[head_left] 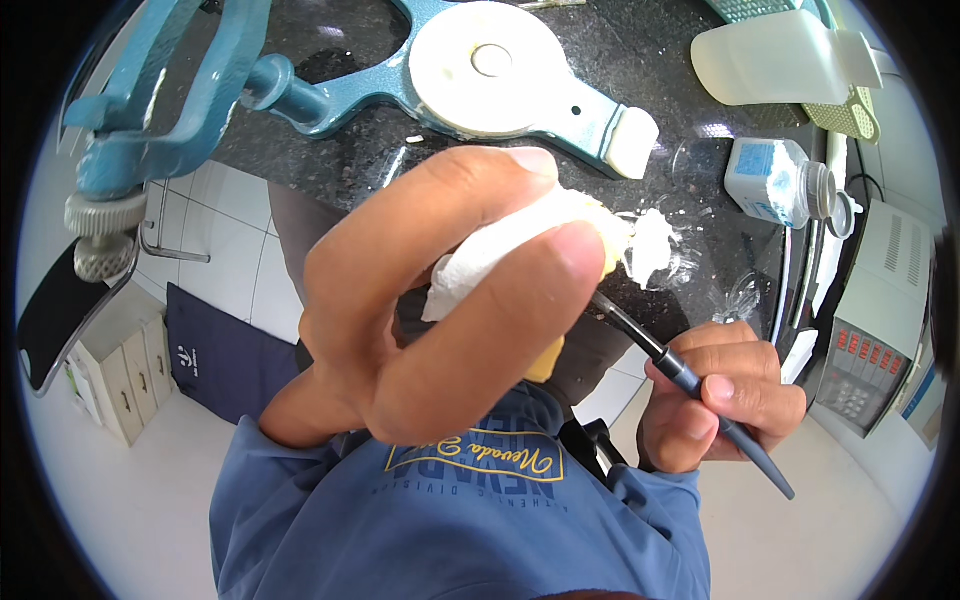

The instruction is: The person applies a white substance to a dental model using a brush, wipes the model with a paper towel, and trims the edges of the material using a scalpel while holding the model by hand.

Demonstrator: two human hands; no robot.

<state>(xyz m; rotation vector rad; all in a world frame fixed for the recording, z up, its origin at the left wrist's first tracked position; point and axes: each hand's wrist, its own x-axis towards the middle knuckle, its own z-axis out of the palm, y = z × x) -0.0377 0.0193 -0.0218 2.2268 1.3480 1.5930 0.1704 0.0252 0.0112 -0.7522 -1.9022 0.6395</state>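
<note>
Close to the camera, my left hand (370, 310) pinches a white plaster piece (490, 245) between thumb and fingers. Yellowish material (546, 362) shows at its edges; most of the piece is covered by my fingers. In my right hand (725, 395), lower and to the right, is a slim brush-like tool (765, 465) with a tapered dark blue handle and a dark metallic neck. It points up and left toward the piece, and its tip is hidden behind my left fingers. White powder (652, 247) lies on the black counter (690, 190) just beyond.
A teal metal articulator (375, 85) with a round white plate spans the far left and middle. To the right lie a translucent bottle (765, 60), an uncapped small white bottle (770, 182) and a grey box device (875, 300). Drawers (140, 380) stand at lower left.
</note>
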